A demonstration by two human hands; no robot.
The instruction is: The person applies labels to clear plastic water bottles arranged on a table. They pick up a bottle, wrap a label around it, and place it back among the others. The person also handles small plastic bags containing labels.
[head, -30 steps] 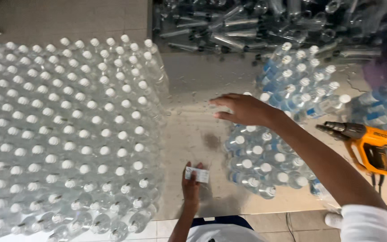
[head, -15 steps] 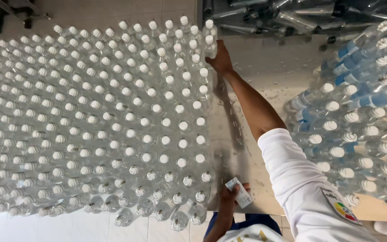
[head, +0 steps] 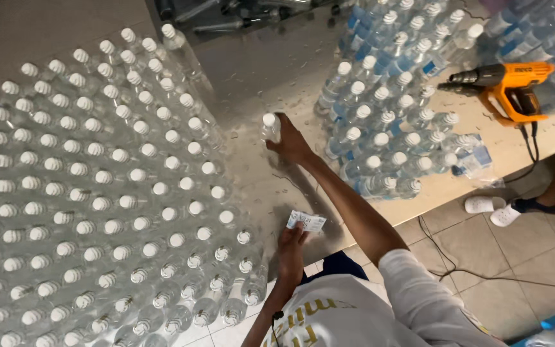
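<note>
Right hand (head: pixel 292 144) grips a lone bottle (head: pixel 270 126) mid-table; left hand (head: pixel 291 247) pinches a label (head: pixel 306 221) (near edge). Hold the bottle upright and steady.

In my right hand (head: pixel 292 145) one clear plastic bottle (head: pixel 270 128), white cap, upright on the table just past my fingertips; in my left hand (head: pixel 291 247) a small white label strip (head: pixel 306 222), flat, sticking out above my fingers.

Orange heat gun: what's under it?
The orange heat gun lies on the pale table, nozzle toward the labelled bottles. Its cord trails off the edge. The surface directly beneath is covered.
</note>
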